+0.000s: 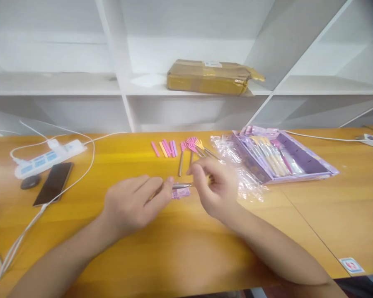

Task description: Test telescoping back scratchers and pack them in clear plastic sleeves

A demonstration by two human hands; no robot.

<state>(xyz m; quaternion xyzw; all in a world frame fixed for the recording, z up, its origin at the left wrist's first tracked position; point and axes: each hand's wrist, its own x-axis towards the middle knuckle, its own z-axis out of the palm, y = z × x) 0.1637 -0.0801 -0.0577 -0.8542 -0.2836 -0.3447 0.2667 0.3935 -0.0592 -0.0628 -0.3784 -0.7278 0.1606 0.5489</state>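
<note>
My left hand (136, 203) is closed round a silver pen-like rod (182, 186), whose tapered end sticks out to the right. Just past that end, my right hand (216, 186) is curled with thumb and fingers pinched. A bit of yellow shows inside its fingers, too covered to name. Under the rod lies a small purple printed piece (180, 193). Beyond the hands are several hand-shaped back scratchers, including a pink one (182, 151) and a yellow one (199, 144), with metal stems. To their left lies a row of short coloured tubes, among them a yellow tube (163, 150).
At right, a purple box (311, 155) holds several wrapped scratchers, with clear plastic wrappers (247, 182) beside it. A power strip (49, 158), a phone (53, 184) and white cables occupy the left. A taped carton (208, 77) rests on the shelf behind.
</note>
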